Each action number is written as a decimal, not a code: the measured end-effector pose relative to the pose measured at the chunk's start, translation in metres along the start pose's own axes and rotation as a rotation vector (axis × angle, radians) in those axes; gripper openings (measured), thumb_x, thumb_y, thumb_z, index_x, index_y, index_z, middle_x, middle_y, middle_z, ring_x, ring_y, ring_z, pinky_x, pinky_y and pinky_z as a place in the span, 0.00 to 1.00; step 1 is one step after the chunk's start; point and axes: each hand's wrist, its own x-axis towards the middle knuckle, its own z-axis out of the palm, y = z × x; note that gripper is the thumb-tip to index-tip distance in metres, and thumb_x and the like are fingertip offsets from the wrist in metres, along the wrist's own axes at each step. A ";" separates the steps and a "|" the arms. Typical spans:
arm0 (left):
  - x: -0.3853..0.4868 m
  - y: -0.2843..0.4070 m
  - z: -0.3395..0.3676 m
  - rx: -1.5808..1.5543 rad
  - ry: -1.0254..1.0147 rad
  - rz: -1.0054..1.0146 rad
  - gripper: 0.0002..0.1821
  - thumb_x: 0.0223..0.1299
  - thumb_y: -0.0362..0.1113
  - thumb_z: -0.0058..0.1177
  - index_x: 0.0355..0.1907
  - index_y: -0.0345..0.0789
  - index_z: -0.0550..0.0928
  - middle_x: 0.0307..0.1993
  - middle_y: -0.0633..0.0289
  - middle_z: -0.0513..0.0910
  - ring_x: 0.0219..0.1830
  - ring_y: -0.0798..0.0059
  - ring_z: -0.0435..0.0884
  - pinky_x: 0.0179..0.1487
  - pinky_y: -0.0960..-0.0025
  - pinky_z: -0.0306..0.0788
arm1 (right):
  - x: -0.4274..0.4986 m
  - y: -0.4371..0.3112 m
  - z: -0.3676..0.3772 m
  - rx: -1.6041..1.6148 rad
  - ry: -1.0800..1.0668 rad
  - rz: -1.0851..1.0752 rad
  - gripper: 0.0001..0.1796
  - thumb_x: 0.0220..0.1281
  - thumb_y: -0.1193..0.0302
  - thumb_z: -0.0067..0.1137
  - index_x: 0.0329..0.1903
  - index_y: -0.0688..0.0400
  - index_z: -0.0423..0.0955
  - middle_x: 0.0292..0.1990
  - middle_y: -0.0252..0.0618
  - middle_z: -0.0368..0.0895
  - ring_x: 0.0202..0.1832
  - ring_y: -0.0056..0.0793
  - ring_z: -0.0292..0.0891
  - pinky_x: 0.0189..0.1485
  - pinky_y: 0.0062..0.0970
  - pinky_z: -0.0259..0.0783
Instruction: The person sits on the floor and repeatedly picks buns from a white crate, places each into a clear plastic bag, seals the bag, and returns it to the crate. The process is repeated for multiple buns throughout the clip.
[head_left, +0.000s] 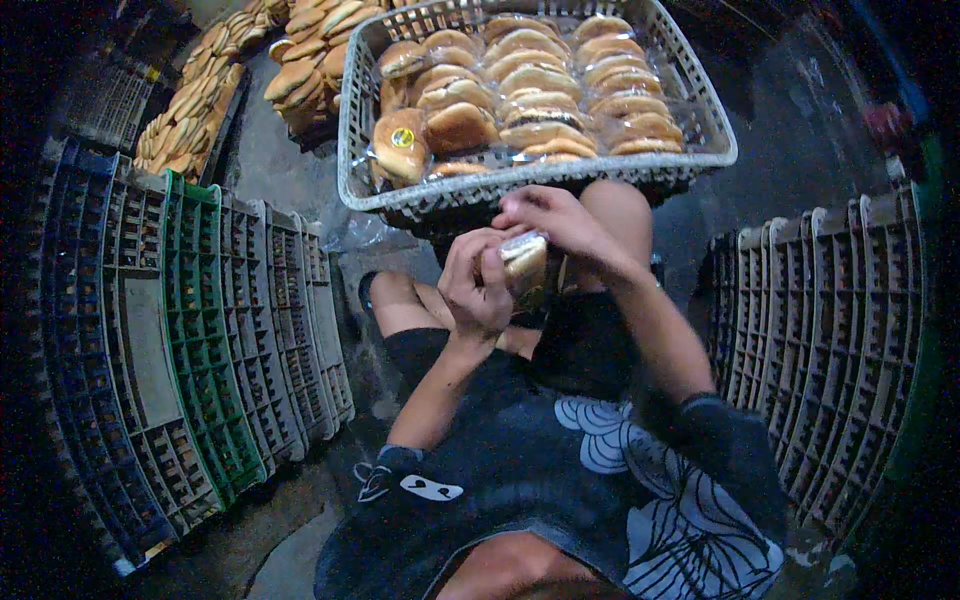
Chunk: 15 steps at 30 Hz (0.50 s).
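My left hand (478, 289) is closed around a bread bun in a clear plastic wrapper (524, 262), held upright above my lap. My right hand (551, 217) is at the top of the wrapper, its fingers bent close together; whether they pinch the plastic is not clear. Just beyond my hands, a white plastic crate (536, 178) holds rows of wrapped buns (536, 82). In its near left corner, one wrapped bun (400, 142) bears a round yellow sticker.
Stacked plastic crates stand on my left (214, 330) and right (817, 345). Unwrapped buns lie piled at the far left (187, 120) and behind the crate's left side (307, 60). Clear plastic (367, 231) lies on the floor left of the crate.
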 end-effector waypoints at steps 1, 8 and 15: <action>0.007 -0.004 0.001 0.068 -0.006 -0.100 0.12 0.59 0.38 0.43 0.29 0.31 0.73 0.28 0.55 0.76 0.30 0.62 0.76 0.36 0.66 0.69 | 0.000 0.005 -0.003 0.337 -0.033 0.001 0.21 0.53 0.61 0.57 0.45 0.63 0.69 0.36 0.41 0.77 0.39 0.23 0.73 0.42 0.25 0.69; 0.129 -0.084 0.027 0.083 -0.113 0.151 0.15 0.59 0.44 0.43 0.31 0.31 0.74 0.30 0.54 0.75 0.34 0.62 0.74 0.39 0.66 0.67 | -0.004 -0.017 -0.016 -0.136 0.377 -0.428 0.24 0.53 0.65 0.56 0.50 0.67 0.65 0.44 0.45 0.74 0.47 0.31 0.71 0.51 0.26 0.65; 0.174 -0.182 0.064 0.716 -1.215 0.072 0.20 0.46 0.34 0.52 0.45 0.35 0.71 0.40 0.48 0.76 0.40 0.53 0.75 0.43 0.57 0.68 | -0.067 0.014 -0.071 -0.031 0.127 -0.308 0.23 0.60 0.62 0.47 0.50 0.68 0.64 0.43 0.47 0.74 0.44 0.33 0.73 0.45 0.29 0.70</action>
